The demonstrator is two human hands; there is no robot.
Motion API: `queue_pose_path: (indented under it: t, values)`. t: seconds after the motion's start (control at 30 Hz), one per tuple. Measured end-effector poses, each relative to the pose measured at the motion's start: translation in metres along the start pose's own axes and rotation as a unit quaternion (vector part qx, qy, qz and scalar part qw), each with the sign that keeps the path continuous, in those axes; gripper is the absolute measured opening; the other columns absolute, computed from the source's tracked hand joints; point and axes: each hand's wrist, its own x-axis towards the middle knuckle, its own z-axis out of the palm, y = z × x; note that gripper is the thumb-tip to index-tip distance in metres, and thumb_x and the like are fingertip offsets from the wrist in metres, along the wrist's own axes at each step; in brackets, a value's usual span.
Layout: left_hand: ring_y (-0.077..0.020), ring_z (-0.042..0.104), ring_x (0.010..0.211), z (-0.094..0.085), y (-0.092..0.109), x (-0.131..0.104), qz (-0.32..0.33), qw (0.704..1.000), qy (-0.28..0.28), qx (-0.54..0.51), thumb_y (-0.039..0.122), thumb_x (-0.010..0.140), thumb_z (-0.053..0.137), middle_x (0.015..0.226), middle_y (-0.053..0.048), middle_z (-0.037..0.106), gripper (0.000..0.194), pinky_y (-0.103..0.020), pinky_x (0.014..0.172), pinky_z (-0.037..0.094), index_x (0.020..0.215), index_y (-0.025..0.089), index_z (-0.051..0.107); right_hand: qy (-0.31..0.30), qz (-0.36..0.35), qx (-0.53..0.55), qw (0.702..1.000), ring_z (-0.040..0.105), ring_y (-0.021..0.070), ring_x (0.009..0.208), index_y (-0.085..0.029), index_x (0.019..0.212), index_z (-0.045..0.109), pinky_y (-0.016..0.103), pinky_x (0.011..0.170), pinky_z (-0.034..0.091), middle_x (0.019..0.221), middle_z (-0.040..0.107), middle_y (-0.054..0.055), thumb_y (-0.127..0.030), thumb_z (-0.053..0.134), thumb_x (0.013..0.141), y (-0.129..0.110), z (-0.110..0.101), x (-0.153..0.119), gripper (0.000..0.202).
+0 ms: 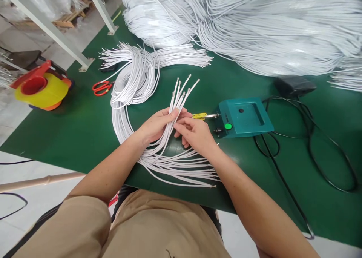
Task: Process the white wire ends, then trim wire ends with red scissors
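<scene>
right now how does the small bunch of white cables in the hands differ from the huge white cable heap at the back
The small bunch of white cables is a thin handful, lifted and pinched by the left hand and right hand, ends fanned upward. The huge white cable heap is far bigger and lies loose, untouched. Both are white cable.

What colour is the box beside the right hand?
Teal box, with a green button; head view.

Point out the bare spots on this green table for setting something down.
Bare: between the scissors and the near table edge; also below the teal box, inside the black cable loop. Crowded: the white wire piles and around both hands.
</scene>
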Motion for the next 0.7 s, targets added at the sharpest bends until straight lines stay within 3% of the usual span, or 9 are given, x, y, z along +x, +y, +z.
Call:
queue_pose_path:
  t: [0.13,0.27,0.37,0.53,0.6,0.7]
  values:
    - [-0.0103,0.054,0.067,0.003,-0.001,-0.001,0.035,0.997,-0.013,0.074,0.041,0.084,0.06,0.093,-0.009,0.065,0.037,-0.023,0.062,0.046,0.108,0.014,0.066,0.043,-0.025,0.045,0.998,0.05,0.0071,0.042,-0.014,0.08,0.061,0.019,0.04,0.046,0.07,0.064,0.001,-0.036,0.057,0.082,0.004,0.003,0.004,0.022]
    - [-0.0093,0.055,0.067,0.004,-0.001,-0.002,0.092,0.974,0.085,0.187,0.041,0.081,0.065,0.083,-0.006,0.064,0.035,-0.022,0.067,0.046,0.101,0.012,0.067,0.046,-0.021,0.051,0.997,0.05,0.0064,0.043,-0.014,0.074,0.057,0.019,0.042,0.046,0.069,0.065,0.001,-0.03,0.057,0.08,0.006,0.002,0.005,0.017]
    - [-0.0136,0.062,0.083,0.003,0.001,-0.001,0.101,0.976,0.147,0.121,0.042,0.079,0.066,0.093,-0.007,0.066,0.033,-0.024,0.074,0.049,0.096,0.013,0.063,-0.019,0.009,0.045,0.999,0.05,0.0064,0.043,-0.014,0.073,0.057,0.019,0.044,0.046,0.068,0.066,0.001,-0.025,0.057,0.077,0.006,0.002,0.003,0.012]
    - [-0.0112,0.063,0.076,0.001,0.004,0.002,0.092,0.985,0.132,0.057,0.026,0.064,0.08,0.087,-0.003,0.064,0.036,-0.017,0.06,0.044,0.084,0.013,0.053,-0.074,0.025,0.027,0.997,0.049,0.0057,0.042,-0.014,0.074,0.059,0.018,0.043,0.045,0.068,0.066,0.002,-0.026,0.058,0.078,0.003,-0.003,0.001,0.013]
    - [-0.0108,0.062,0.072,0.002,0.004,0.002,0.101,0.984,0.133,0.067,0.024,0.062,0.08,0.084,-0.002,0.063,0.038,-0.017,0.056,0.042,0.082,0.013,0.051,-0.021,0.001,0.018,1.0,0.048,0.0057,0.043,-0.014,0.076,0.061,0.018,0.043,0.044,0.07,0.066,0.002,-0.028,0.058,0.08,0.0,-0.01,0.001,0.015]
    - [-0.011,0.061,0.07,0.007,0.0,0.0,0.117,0.977,0.126,0.128,0.027,0.064,0.079,0.084,-0.002,0.062,0.036,-0.019,0.056,0.041,0.083,0.013,0.052,0.105,-0.057,0.067,0.991,0.048,0.0061,0.047,-0.014,0.087,0.064,0.019,0.044,0.046,0.072,0.064,0.002,-0.035,0.059,0.081,-0.006,-0.022,0.0,0.022]
